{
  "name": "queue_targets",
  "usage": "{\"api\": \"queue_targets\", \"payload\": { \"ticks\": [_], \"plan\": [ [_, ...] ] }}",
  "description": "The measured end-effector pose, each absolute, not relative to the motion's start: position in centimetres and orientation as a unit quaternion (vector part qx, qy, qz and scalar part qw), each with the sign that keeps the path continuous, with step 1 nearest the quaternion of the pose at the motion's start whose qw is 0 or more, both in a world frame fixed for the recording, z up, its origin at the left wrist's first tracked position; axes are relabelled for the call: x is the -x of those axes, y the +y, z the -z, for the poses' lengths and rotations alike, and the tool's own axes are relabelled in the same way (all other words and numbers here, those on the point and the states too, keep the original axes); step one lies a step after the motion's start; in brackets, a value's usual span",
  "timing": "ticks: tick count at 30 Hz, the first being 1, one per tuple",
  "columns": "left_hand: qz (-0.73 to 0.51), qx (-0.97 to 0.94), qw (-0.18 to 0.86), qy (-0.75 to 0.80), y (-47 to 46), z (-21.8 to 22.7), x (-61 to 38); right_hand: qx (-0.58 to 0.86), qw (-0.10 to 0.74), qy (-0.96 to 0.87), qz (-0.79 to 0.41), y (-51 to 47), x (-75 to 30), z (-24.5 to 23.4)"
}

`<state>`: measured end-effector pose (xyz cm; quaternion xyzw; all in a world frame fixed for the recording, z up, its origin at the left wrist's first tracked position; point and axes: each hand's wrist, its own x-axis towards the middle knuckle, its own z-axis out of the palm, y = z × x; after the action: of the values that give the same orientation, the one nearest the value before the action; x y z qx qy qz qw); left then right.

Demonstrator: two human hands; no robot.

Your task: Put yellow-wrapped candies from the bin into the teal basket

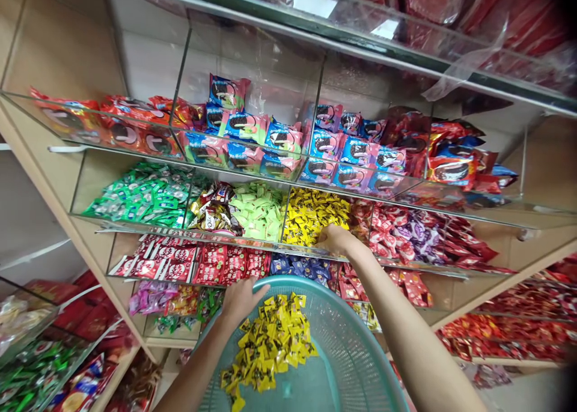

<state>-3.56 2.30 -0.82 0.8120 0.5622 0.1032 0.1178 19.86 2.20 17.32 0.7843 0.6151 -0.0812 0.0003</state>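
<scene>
And here is the right hand (336, 239), in among the yellow-wrapped sweets (311, 217) at the lower right edge of their shelf compartment; its fingertips are hard to make out there, so one cannot tell whether it is wide, narrow or closed on a sweet; the left hand (241, 301), meanwhile, has hold of the rim of a teal plastic basket (320, 379), thumb lying along the edge; and inside that basket, more yellow packets (279, 340) (the same bright wrapping as on the shelf) lie in a loose heap towards the left, leaving bare floor on the right!

Around the right hand the colours crowd in; pale green packets (256, 211) sit just left of the yellow compartment, with green-wrapped sweets (144, 193) farther left; red and purple sweets (406, 232) fill the space to the right; on the tier below, dark blue packets (300, 268) lie just beyond the basket's rim, red packets (225, 265) beside them to the left; and up above, blue-and-pink packets (324, 142) stand stacked behind a clear front panel, with red packages piled higher at the very top.
</scene>
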Motion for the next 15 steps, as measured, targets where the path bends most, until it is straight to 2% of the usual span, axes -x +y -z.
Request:
{"api": "queue_targets", "payload": {
  "ticks": [15],
  "plan": [
    [-0.113,-0.811,0.119,0.562,2.35,0.96,3.55,-0.788,0.028,0.612,0.067,1.95,-19.0,-17.77]
  ]
}}
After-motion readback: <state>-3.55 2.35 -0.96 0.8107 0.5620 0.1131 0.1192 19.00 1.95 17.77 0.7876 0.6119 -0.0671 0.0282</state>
